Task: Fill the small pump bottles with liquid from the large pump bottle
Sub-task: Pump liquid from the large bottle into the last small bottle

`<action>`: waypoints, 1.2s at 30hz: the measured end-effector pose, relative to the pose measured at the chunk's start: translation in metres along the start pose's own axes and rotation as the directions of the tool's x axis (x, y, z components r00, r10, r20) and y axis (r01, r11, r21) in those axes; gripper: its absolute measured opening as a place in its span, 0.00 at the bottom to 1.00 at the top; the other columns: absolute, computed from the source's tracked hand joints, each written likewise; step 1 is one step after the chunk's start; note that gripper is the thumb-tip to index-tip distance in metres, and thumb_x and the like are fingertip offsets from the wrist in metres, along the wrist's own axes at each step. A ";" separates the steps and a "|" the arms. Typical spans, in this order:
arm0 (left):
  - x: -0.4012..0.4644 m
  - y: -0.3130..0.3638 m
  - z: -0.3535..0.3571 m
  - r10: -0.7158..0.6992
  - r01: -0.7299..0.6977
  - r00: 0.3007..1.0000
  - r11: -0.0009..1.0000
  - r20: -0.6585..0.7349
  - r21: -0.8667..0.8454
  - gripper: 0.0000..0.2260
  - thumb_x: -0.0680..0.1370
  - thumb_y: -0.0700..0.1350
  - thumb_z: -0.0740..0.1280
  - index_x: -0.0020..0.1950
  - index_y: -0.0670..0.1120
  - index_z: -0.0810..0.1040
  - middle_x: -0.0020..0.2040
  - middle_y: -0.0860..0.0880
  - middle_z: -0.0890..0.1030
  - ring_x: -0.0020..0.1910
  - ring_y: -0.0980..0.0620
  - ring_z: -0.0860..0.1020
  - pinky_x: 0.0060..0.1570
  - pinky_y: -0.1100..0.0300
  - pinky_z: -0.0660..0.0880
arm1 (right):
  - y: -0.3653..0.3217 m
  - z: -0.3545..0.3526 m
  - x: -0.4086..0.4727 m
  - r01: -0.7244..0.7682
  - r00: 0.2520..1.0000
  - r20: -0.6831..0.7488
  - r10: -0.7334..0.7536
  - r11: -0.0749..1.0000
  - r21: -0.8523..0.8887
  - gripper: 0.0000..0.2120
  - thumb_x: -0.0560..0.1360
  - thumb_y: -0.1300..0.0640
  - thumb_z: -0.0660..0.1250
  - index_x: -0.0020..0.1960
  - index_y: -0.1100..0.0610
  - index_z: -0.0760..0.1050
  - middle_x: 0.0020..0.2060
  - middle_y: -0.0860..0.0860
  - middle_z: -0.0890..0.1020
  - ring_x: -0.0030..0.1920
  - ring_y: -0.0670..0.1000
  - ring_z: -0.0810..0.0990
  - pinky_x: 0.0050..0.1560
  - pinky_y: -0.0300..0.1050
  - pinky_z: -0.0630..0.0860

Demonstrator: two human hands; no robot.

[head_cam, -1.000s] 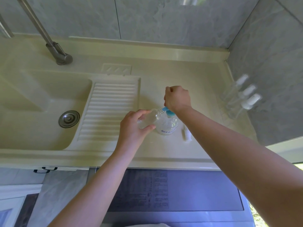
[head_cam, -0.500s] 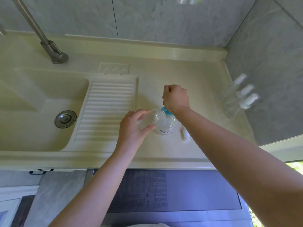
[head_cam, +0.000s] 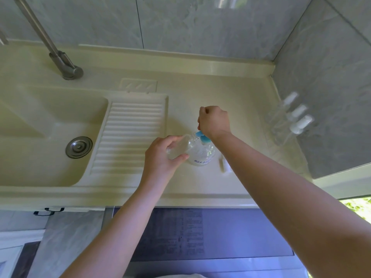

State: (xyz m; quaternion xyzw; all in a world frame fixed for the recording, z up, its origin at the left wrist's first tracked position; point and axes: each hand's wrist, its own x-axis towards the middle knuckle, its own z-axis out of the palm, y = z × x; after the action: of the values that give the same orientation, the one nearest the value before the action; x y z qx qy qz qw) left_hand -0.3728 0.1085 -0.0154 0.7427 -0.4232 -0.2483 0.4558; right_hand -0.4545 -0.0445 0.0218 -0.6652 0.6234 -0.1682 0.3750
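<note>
The large clear pump bottle (head_cam: pixel 201 154) with a blue pump head (head_cam: pixel 202 136) stands on the cream counter (head_cam: pixel 230 93). My right hand (head_cam: pixel 213 121) sits curled on top of the blue pump and hides most of it. My left hand (head_cam: pixel 160 157) grips a small clear bottle (head_cam: pixel 178 147), tilted with its open mouth at the pump's nozzle. A small white pump cap (head_cam: pixel 223 162) lies on the counter just right of the large bottle. Three more small clear bottles (head_cam: pixel 289 117) with white pump tops stand by the right wall.
A sink basin (head_cam: pixel 40 127) with a metal drain (head_cam: pixel 78 147) and a ribbed washboard (head_cam: pixel 130 133) fills the left. A metal faucet pipe (head_cam: pixel 60 57) rises at the back left. Grey tiled walls close the back and right. A dark appliance top (head_cam: pixel 200 233) lies below the counter's front edge.
Both hands and both bottles keep nearly the same pose. The view has shifted slightly.
</note>
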 end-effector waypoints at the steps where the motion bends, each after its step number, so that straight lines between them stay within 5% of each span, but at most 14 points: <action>1: 0.000 0.000 0.000 -0.004 0.004 1.000 1.000 -0.002 -0.002 0.22 0.68 0.41 0.79 0.55 0.59 0.78 0.49 0.53 0.79 0.49 0.63 0.77 0.49 0.79 0.65 | 0.000 -0.001 0.001 -0.006 1.000 0.008 0.006 1.000 0.005 0.19 0.76 0.53 0.53 0.41 0.62 0.79 0.36 0.56 0.85 0.41 0.59 0.85 0.47 0.51 0.83; 5: 0.000 0.000 -0.004 0.003 -0.002 1.000 1.000 -0.008 0.009 0.22 0.67 0.41 0.80 0.54 0.59 0.77 0.49 0.52 0.79 0.48 0.65 0.76 0.49 0.80 0.64 | 0.001 -0.008 0.005 -0.032 0.998 0.053 0.030 0.998 0.047 0.19 0.78 0.54 0.54 0.38 0.57 0.79 0.33 0.51 0.85 0.41 0.52 0.85 0.47 0.44 0.81; 9: 0.001 0.001 -0.004 0.013 -0.013 1.000 1.000 -0.014 0.026 0.23 0.67 0.41 0.80 0.54 0.61 0.76 0.49 0.51 0.79 0.49 0.56 0.78 0.49 0.79 0.65 | 0.001 -0.007 0.005 -0.014 0.998 0.054 0.014 1.000 0.001 0.18 0.76 0.54 0.54 0.39 0.58 0.80 0.33 0.51 0.85 0.42 0.54 0.84 0.48 0.46 0.81; 16: 0.001 0.001 0.001 -0.008 0.008 1.000 1.000 0.001 0.026 0.21 0.68 0.40 0.79 0.57 0.54 0.80 0.49 0.53 0.78 0.48 0.61 0.77 0.50 0.80 0.65 | 0.001 0.004 0.003 0.026 0.998 -0.057 -0.029 0.998 -0.052 0.19 0.74 0.51 0.52 0.37 0.59 0.76 0.38 0.58 0.83 0.40 0.62 0.84 0.46 0.53 0.82; 24: 0.002 0.000 0.000 0.013 -0.013 1.000 0.998 -0.007 0.065 0.20 0.68 0.42 0.79 0.58 0.52 0.81 0.49 0.53 0.78 0.47 0.64 0.76 0.48 0.81 0.64 | 0.001 -0.004 0.006 -0.021 1.000 0.023 0.020 0.999 0.032 0.19 0.77 0.53 0.53 0.41 0.60 0.81 0.31 0.51 0.85 0.40 0.54 0.84 0.48 0.47 0.82; 31: 0.002 0.001 0.001 0.011 -0.010 1.000 0.998 -0.013 0.060 0.20 0.68 0.42 0.79 0.57 0.54 0.81 0.50 0.53 0.79 0.51 0.57 0.79 0.51 0.77 0.66 | 0.000 0.003 0.003 0.029 0.999 -0.014 -0.030 0.998 -0.054 0.19 0.75 0.51 0.52 0.38 0.61 0.78 0.37 0.58 0.84 0.39 0.61 0.84 0.46 0.53 0.83; 36: 0.003 0.000 -0.002 0.009 -0.007 1.000 0.997 -0.024 0.075 0.20 0.68 0.41 0.79 0.58 0.52 0.81 0.49 0.52 0.78 0.49 0.58 0.78 0.49 0.80 0.64 | 0.002 -0.001 0.006 -0.018 1.000 -0.010 0.018 0.999 -0.029 0.20 0.76 0.50 0.52 0.39 0.58 0.80 0.33 0.52 0.85 0.41 0.56 0.84 0.48 0.49 0.82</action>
State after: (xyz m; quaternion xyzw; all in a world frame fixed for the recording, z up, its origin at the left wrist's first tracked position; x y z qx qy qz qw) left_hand -0.3700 0.1072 -0.0151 0.7605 -0.4296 -0.2215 0.4337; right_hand -0.4556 -0.0506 0.0189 -0.6641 0.6336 -0.1588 0.3637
